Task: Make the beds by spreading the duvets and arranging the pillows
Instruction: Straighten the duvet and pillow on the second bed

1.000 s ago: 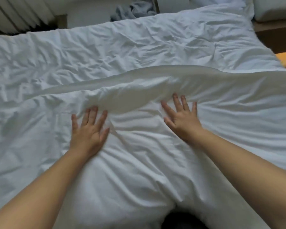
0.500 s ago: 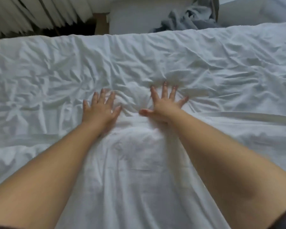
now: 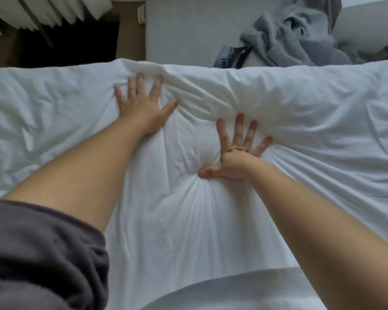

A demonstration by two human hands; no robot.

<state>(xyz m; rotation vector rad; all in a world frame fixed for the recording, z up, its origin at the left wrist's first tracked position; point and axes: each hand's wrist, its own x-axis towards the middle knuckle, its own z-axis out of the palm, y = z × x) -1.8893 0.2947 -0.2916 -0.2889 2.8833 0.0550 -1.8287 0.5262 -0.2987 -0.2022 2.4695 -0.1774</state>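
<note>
A white duvet [image 3: 311, 121] covers the bed across the whole width of the head view, wrinkled, with its far edge bunched into a thick ridge. My left hand [image 3: 141, 106] lies flat on the duvet near that far edge, fingers spread, holding nothing. My right hand [image 3: 235, 155] presses palm-down a little nearer and to the right, fingers spread against the ridge, thumb out to the left; folds radiate from under it. No pillow can be seen.
Beyond the bed's far edge stands a pale grey surface [image 3: 184, 32] with a crumpled grey garment [image 3: 296, 36] and a dark flat object [image 3: 231, 57]. White curtain folds [image 3: 31, 12] hang at top left above a dark gap. My grey sleeve [image 3: 38, 253] fills the lower left.
Both hands have slid across the duvet toward the far edge, pushing the fabric ahead; the left hand now leads. The raised fold seen earlier has been flattened and the view has leaned forward.
</note>
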